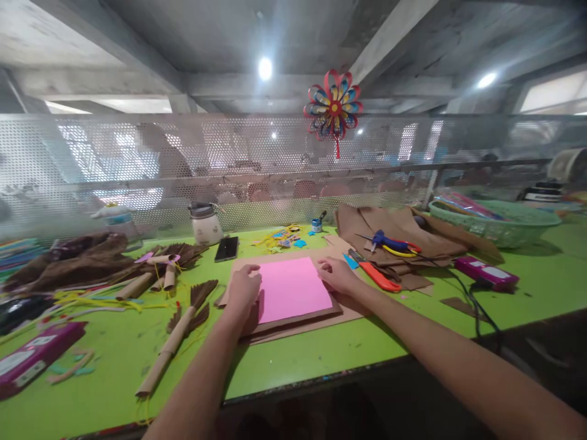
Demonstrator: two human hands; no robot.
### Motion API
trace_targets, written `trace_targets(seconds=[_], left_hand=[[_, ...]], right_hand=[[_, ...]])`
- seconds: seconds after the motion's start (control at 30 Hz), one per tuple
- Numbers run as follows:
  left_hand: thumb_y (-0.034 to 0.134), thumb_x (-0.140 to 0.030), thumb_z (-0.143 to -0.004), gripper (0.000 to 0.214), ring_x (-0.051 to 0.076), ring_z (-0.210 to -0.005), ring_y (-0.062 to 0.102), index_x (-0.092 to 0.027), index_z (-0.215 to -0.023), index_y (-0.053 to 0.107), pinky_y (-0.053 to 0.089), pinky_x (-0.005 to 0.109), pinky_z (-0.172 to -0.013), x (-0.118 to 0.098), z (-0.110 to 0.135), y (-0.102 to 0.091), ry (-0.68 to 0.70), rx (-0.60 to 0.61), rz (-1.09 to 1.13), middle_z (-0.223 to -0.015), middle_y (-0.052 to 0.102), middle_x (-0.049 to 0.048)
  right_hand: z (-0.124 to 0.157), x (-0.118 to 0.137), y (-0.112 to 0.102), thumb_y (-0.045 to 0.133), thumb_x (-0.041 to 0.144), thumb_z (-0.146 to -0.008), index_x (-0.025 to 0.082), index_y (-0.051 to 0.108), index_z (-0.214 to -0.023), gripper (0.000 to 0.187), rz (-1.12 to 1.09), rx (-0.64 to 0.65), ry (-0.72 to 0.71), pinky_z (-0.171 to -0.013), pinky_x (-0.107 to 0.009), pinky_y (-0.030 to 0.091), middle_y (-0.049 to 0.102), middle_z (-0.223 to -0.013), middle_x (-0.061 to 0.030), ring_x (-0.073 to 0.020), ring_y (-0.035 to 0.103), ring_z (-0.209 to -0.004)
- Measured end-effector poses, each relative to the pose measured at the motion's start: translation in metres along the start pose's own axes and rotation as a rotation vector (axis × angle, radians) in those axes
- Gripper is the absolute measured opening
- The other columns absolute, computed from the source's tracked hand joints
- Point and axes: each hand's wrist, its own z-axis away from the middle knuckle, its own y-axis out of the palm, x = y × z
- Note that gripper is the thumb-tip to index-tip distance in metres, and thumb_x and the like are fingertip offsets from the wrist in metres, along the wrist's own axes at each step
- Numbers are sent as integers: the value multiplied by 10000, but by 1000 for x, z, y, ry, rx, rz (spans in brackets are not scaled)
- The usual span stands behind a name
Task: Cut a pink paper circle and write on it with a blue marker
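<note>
The green tabletop carries loose items on both sides of the work area; a sideways sweep of either forearm could displace them.

Brown paper lies in layers on the tabletop, its edges not flush. Unsecured layers could slide over one another and shift whatever rests on top.

The pink sheet lies flat on the brown paper, between the two hands. Uneven pressure from one side could skew it or crease an edge.

The left grip is at the left edge of the pink sheet, fingers curled. The right grip is at the right edge, fingers bent. Whether either pinches the sheet cannot be told; if contact is light, the sheet could slip.

The orange-handled cutter lies near the right grip, blade end towards it. An outward move of that hand could cause a cut.

The blue jar stands beyond the pink sheet; a careless reach could tip it.

The blue scrap beside the cutter could catch under the paper.
</note>
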Motion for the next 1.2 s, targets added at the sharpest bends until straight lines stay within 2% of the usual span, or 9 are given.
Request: trace_targets(seconds=[0.13, 0.23, 0.3, 0.47, 0.63, 0.77, 0.93, 1.07, 1.2], left_hand=[[599, -349, -943, 363, 229, -1023, 632, -167, -1256, 565, 552, 436, -852, -7, 5, 2, -178, -58, 171, -1232, 602, 101], [600, -344, -943, 366, 229, -1020, 634, -167, -1261, 562, 554, 435, -849, -12, 9, 5, -251, -98, 271, -1232, 603, 101], [601, -342, -943, 365, 229, -1020, 634, -167, -1261, 562, 554, 435, -849, -15, 11, 7, -272, -115, 317, -1232, 603, 101], [604, -338, -941, 341, 225, -1014, 635, -163, -1233, 579, 554, 429, -846, -16, 13, 9, -246, -78, 398, -1218, 610, 97], [606, -337, -940, 338, 224, -1011, 636, -161, -1228, 582, 556, 427, -843, -16, 14, 10, -230, 1, 463, -1215, 612, 97], [606, -336, -940, 334, 223, -1011, 636, -160, -1224, 585, 555, 427, -844, -14, 15, 14, -236, 84, 493, -1213, 613, 97], [603, -332, -943, 324, 217, -995, 639, -162, -1218, 587, 560, 416, -831, -15, 19, 17, -226, 160, 525, -1202, 617, 94], [607, -321, -942, 310, 209, -974, 646, -156, -1204, 593, 565, 405, -815, -19, 23, 16, -229, 225, 522, -1179, 626, 90], [607, -311, -942, 297, 202, -951, 650, -151, -1193, 596, 569, 392, -798, -21, 23, 16, -237, 219, 487, -1156, 634, 86]], right_hand=[[2, -5, 1, 646, 198, -866, 126, 673, -1049, 199, -190, -2, 28, -653, -277, 515, 681, -791, -13, -143, 640, -713], [1, -6, 2, 641, 105, -744, 105, 690, -1007, 267, -320, -24, 52, -572, -236, 445, 613, -658, 22, -124, 572, -623], [2, -4, 2, 639, 105, -687, 102, 674, -1023, 338, -415, -32, 73, -522, -227, 408, 560, -626, 49, -111, 522, -572], [15, 14, -4, 692, 231, -624, 134, 606, -1132, 524, -659, 28, 114, -450, -219, 369, 482, -595, 95, -102, 466, -500], [27, 28, -15, 717, 337, -659, 195, 557, -1219, 600, -812, 94, 172, -469, -240, 416, 533, -633, 81, -114, 512, -494], [25, 29, -22, 729, 365, -686, 222, 530, -1270, 634, -852, 59, 218, -450, -229, 401, 532, -643, 75, -127, 545, -511], [25, 29, -25, 768, 278, -610, 253, 515, -1319, 753, -895, 8, 215, -474, -228, 416, 434, -650, 110, -106, 525, -514], [20, 26, -22, 764, 251, -575, 210, 553, -1270, 727, -913, -41, 166, -484, -212, 382, 396, -633, 120, -83, 461, -504], [11, 18, -15, 755, 274, -579, 188, 557, -1228, 684, -914, -67, 135, -503, -216, 380, 374, -613, 126, -75, 426, -495]])
